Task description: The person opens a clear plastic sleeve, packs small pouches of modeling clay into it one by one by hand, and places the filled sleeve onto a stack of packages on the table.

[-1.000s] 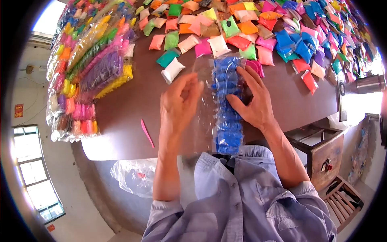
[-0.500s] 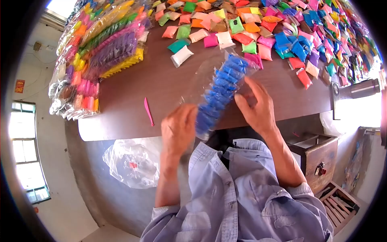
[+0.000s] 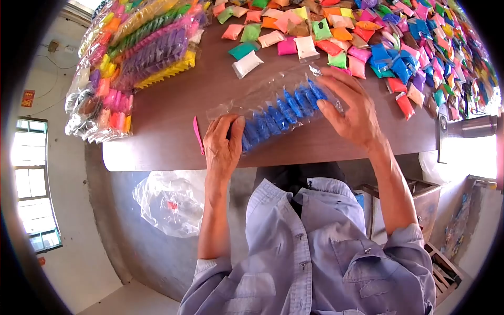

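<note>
A clear plastic bag holding a row of small blue packets (image 3: 283,113) lies slantwise across the front of the brown table. My left hand (image 3: 224,140) grips the bag's left end, its thumb and fingers closed on the plastic. At the other end, my right hand (image 3: 353,107) has its fingers apart, the thumb and fingertips beside the bag's upper right corner; whether they touch it I cannot tell. Just left of my left hand lies a pink plastic knife (image 3: 198,135).
Filled bags of coloured packets (image 3: 152,68) are stacked at the table's left. Loose coloured packets (image 3: 320,30) cover the back and right. A crumpled clear plastic bag (image 3: 169,205) lies below the table's front edge (image 3: 157,167). A wooden drawer (image 3: 428,202) stands at the right.
The bag of blue packets has turned from steeply upright to a flatter slant on the table. My left hand has moved up and left, my right hand to the right.
</note>
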The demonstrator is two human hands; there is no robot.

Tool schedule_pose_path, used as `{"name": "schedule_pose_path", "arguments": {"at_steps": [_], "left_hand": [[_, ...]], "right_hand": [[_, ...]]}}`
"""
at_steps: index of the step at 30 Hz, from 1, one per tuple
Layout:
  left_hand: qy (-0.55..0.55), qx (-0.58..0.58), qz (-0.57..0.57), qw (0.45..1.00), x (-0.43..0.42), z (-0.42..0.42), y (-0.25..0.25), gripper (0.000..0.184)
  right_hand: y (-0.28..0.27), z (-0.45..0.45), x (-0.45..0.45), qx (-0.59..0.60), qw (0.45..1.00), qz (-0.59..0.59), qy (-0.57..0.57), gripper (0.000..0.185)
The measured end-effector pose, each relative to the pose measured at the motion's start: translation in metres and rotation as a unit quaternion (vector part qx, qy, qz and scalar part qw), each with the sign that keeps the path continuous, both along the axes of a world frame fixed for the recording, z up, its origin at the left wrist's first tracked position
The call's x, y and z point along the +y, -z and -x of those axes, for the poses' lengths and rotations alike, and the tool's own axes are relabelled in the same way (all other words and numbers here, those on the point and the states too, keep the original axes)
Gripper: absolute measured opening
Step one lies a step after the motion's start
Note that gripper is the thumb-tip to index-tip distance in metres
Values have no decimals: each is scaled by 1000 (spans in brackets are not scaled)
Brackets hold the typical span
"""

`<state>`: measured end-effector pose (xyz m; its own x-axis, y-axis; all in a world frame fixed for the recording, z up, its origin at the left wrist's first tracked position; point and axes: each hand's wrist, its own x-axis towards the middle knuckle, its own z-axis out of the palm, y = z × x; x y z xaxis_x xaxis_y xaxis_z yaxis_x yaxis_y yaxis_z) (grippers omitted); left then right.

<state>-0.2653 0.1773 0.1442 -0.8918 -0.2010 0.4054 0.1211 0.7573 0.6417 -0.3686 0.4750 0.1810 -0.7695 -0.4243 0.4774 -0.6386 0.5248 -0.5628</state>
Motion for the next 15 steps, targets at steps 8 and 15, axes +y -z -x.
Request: {"name": "schedule_pose_path", "arguments": {"at_steps": [8,15], "left_hand": [[5,-29,-5,1000,-6,2,2,19],[5,-44,-31,999,-4,4,-7,20]], "right_hand": [[26,41,-27,10,992,6,-128,38],[25,41,-31,-24,991,42,-127,26]]}}
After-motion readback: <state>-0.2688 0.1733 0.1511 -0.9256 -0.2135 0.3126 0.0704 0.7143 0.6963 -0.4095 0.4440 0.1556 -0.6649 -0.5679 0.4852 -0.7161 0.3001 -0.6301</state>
